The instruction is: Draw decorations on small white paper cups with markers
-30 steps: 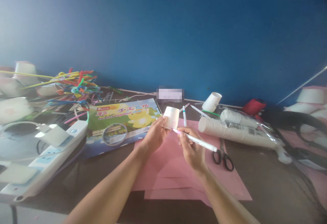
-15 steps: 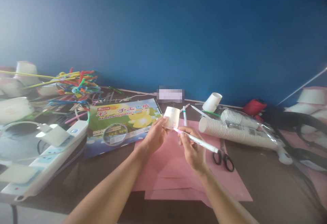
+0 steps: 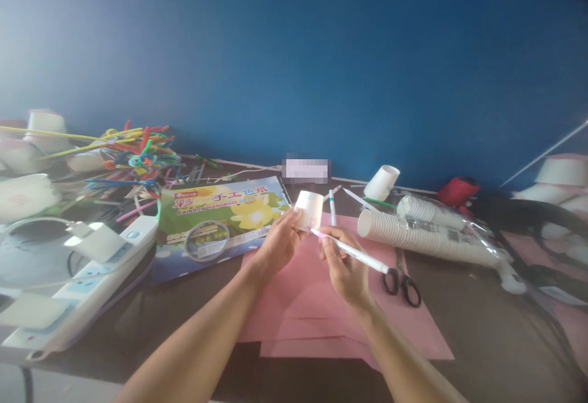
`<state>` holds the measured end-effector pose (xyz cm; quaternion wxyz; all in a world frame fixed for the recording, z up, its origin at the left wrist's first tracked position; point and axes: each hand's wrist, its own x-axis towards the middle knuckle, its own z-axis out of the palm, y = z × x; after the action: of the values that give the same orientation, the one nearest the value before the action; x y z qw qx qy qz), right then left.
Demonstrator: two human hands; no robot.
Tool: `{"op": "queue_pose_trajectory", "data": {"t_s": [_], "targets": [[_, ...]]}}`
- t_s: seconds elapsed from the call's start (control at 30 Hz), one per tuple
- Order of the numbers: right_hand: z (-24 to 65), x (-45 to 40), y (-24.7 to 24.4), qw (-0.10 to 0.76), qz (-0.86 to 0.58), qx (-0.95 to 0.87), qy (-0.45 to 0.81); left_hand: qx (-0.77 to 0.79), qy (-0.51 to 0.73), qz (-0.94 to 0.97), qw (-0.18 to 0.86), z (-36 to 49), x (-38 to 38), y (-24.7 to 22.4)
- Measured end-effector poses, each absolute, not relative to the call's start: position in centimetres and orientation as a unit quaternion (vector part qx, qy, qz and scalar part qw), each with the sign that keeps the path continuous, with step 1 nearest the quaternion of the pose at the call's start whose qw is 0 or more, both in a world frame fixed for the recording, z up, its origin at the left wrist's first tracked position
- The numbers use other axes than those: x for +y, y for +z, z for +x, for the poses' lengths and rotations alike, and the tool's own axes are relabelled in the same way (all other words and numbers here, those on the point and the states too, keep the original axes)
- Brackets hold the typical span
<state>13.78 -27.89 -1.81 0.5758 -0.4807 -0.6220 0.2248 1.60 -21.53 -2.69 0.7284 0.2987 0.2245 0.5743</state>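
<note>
My left hand (image 3: 285, 236) grips a small white paper cup (image 3: 307, 208) over the pink sheets, fingers closed around its left side. Faint pink and greenish drawn lines show on the cup's wall. Closed in a writing grip, my right hand (image 3: 343, 262) holds a white marker pen (image 3: 361, 256). Its pink tip end is at the cup's lower edge; whether it touches is too small to tell. Under both hands lie pink paper sheets (image 3: 303, 305). Black-handled scissors (image 3: 402, 286) rest on them, right of my right hand.
Left of my hands lie a colored-paper pack (image 3: 220, 219) with a tape roll (image 3: 206, 241), and a power strip (image 3: 92, 293). Pipe cleaners (image 3: 142, 146) are heaped behind. Stacked paper cups (image 3: 427, 237) in plastic, a lone cup (image 3: 382, 183) and red yarn (image 3: 458, 192) sit right.
The marker's tip has shifted slightly left along the cup's lower edge, and the right hand moved a little with it. The left hand keeps hold of the cup.
</note>
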Motion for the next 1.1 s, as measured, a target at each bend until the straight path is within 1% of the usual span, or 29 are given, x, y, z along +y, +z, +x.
{"op": "queue_pose_trajectory", "data": {"t_s": [0.57, 0.83, 1.1], "targets": [[14.1, -27.81, -1.76, 0.577, -0.469, -0.624, 0.239, 0.222, 0.577, 0.288, 0.731, 1.5, -21.49, -2.78], [14.08, -27.7, -1.77, 0.599, -0.452, -0.605, 0.267, 0.209, 0.572, 0.304, 0.732, 1.5, -21.56, -2.61], [13.8, -27.73, -1.5, 0.597, -0.455, -0.609, 0.256, 0.213, 0.566, 0.309, 0.734, 1.43, -21.77, -2.17]]}}
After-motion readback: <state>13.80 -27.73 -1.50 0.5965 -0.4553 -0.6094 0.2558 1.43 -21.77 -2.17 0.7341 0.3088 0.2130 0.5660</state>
